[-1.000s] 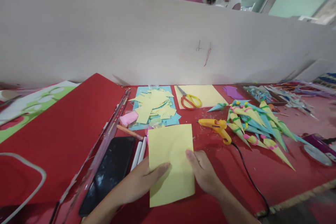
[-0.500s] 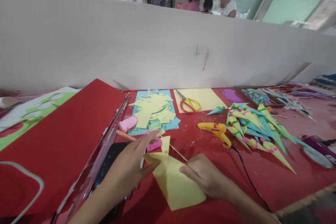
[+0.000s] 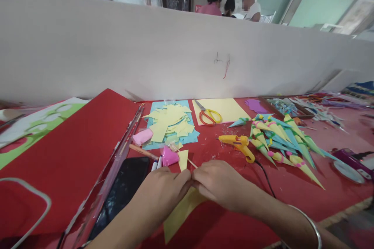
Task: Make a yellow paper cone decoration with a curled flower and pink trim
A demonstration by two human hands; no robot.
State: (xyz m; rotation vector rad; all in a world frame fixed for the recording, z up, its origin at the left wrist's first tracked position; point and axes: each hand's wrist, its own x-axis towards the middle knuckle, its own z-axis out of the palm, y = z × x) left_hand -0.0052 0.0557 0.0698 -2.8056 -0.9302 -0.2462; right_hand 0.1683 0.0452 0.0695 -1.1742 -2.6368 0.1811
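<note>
My left hand (image 3: 168,188) and my right hand (image 3: 217,183) meet knuckle to knuckle over a sheet of yellow paper (image 3: 181,216). Both are closed, pinching the paper's upper edge, which their fingers hide. The sheet hangs curved below them. A thin wooden stick (image 3: 191,162) runs up and left from my right fingers; whether they grip it I cannot tell. Just beyond the hands lie a small yellow paper piece (image 3: 183,159) and a bright pink packet (image 3: 170,155). A black phone (image 3: 124,186) lies left of my left hand, partly behind the forearm.
Yellow paper scraps (image 3: 166,118) lie on blue sheets. Scissors (image 3: 209,114) rest on pale yellow paper. To the right are a yellow glue gun (image 3: 238,142) with a trailing cord and a heap of paper cones (image 3: 280,134). A white partition (image 3: 146,54) stands behind; people are beyond it.
My hands have come together at the paper's upper edge; the left moved right and closed. The sheet, flatter and fully visible before, is now curled and mostly covered by the hands.
</note>
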